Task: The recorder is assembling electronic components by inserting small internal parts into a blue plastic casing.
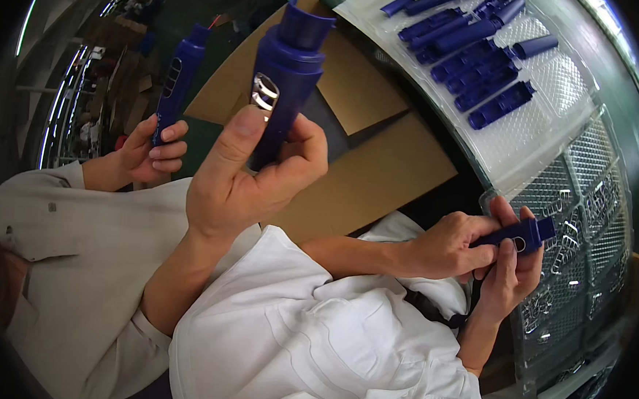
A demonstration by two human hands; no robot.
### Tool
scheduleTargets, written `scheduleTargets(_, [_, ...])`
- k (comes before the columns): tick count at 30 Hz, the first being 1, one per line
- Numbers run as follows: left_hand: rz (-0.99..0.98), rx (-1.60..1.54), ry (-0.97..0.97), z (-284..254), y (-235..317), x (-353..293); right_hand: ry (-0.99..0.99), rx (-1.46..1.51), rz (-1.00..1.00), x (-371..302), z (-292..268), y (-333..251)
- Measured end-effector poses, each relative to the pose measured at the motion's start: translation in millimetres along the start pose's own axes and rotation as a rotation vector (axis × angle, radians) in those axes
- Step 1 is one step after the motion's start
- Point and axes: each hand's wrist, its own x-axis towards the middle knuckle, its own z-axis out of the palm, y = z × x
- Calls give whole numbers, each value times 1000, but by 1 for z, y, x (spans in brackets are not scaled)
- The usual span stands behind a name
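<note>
A person in a white shirt (pixel 311 338) works with both hands on a dark blue housing (pixel 531 233), held in front of the body at the right side of the view, near the trays. The left hand (pixel 445 244) comes in from the left and pinches the housing's nearer end; the right hand (pixel 508 280) rises from below, its fingers closed around the housing's body with the thumb near a silver-rimmed oval. The housing's narrower tip points to the right and slightly up. Beyond it, on the desk (pixel 625 101), a clear tray (pixel 498 148) carries rows of dark blue half-shells (pixel 474 59), and a second clear tray (pixel 526 344), divided into compartments, holds small shiny pieces (pixel 570 233). To the left, a co-worker in a beige shirt (pixel 89 258) grips two more parts: a co-worker's hand (pixel 251 177) close to the camera holds up a large-looking blue part (pixel 291 66) with silver trim, its curved open end upward, and the other hand (pixel 154 153) holds a slim blue part (pixel 180 78) with a red wire (pixel 214 22) at its top. Opened cardboard (pixel 368 180) lies between the two people and the desk.
</note>
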Motion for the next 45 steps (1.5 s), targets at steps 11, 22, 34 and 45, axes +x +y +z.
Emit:
scheduleTargets(11, [-169, -222, -248, -42, -11, 22, -204, 217, 169, 20, 16, 14])
scheduleTargets(22, [78, 158, -153, -22, -24, 31, 25, 25, 27, 8, 12, 21])
scheduleTargets(34, [-68, -45, -161, -22, -7, 30, -161, 720, 338, 19, -12, 15])
scheduleTargets(45, [-248, -144, -425, -8, 1, 37, 63, 456, 237, -20, -31, 20])
